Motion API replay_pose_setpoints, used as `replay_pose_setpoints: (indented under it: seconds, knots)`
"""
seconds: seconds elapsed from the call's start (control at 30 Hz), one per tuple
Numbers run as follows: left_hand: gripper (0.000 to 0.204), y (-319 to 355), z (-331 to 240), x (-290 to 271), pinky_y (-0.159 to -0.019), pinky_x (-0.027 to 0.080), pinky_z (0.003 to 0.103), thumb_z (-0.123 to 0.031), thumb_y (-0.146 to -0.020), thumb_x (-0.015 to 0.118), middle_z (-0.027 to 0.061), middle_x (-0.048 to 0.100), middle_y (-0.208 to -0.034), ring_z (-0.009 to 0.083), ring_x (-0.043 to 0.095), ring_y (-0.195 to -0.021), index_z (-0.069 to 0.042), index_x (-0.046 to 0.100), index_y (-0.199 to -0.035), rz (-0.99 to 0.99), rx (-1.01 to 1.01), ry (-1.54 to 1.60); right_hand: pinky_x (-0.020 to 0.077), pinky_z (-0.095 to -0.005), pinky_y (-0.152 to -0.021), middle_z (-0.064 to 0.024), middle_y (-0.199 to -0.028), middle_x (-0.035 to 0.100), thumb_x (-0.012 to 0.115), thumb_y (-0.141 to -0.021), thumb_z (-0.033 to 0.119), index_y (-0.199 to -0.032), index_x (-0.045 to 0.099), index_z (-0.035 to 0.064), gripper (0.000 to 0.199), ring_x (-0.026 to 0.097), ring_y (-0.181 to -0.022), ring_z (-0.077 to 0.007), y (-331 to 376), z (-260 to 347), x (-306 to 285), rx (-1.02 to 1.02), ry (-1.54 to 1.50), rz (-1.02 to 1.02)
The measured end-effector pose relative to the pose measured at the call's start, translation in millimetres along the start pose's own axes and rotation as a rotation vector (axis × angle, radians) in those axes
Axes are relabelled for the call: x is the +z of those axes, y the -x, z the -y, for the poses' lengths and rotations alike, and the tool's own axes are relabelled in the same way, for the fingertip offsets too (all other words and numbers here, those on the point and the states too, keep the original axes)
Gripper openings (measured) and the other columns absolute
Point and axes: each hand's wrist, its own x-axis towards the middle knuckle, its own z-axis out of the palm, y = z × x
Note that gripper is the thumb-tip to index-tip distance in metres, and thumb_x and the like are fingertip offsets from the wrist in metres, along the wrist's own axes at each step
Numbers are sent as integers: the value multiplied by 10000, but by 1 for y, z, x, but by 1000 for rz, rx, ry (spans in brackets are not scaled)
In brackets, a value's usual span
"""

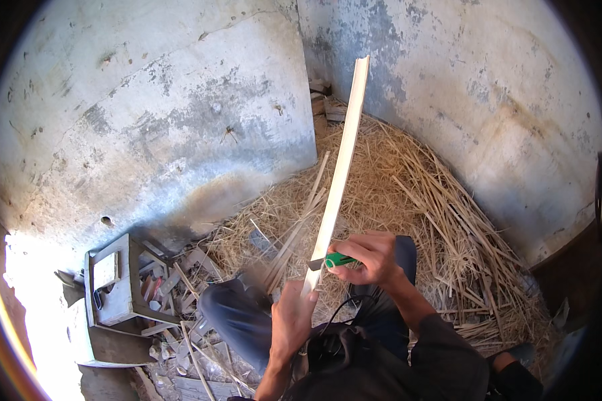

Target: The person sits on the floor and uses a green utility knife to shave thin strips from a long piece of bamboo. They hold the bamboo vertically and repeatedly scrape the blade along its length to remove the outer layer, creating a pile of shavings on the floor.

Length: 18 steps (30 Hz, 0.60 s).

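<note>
A long, pale split bamboo strip [342, 164] rises away from me, tilted slightly to the right, its far end in front of the wall corner. Around its near end my left hand [292, 319] is closed. My right hand [373, 259] grips the green handle of a knife [339, 259]. The knife's short dark blade lies across the strip, just beyond my left hand. Part of the handle is hidden under my right fingers.
Shavings [374, 160] cover the floor between my knees and the walls. Many thin strips [461, 254] are heaped on the right. A worn wooden stool [117, 281] stands at left among scraps, with a small block [106, 270] on it. Stained walls [180, 100] meet ahead.
</note>
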Motion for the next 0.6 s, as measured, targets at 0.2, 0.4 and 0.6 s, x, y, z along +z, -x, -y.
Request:
replay_pose_setpoints:
  seconds: [0.2, 0.4, 0.6]
  knots:
    - [219, 22, -3, -17, -673, 509, 379, -198, -1059, 684, 144, 614, -742, 179, 572, -688, 5, 624, -1117, 70, 31, -62, 564, -308, -608, -42, -830, 776, 789, -961, 358, -1014, 789, 62, 300, 737, -671, -163, 21, -64, 1, 324, 6, -339]
    - [200, 29, 13, -21, -604, 393, 279, -194, -1091, 646, 10, 553, -710, 62, 460, -681, 0, 601, -1072, -20, -73, 42, 576, -310, -636, -88, -868, 783, 730, -1009, 354, -1069, 770, 18, 343, 753, -735, -165, 14, -83, -20, 420, -97, -261]
    - [147, 12, 1, -14, -579, 366, 263, -122, -1043, 706, -5, 533, -670, 50, 421, -657, 6, 634, -1057, -102, -25, 63, 598, -356, -635, -78, -882, 789, 843, -900, 298, -1053, 791, 68, 281, 771, -734, -205, 10, -26, 9, 196, -265, -30]
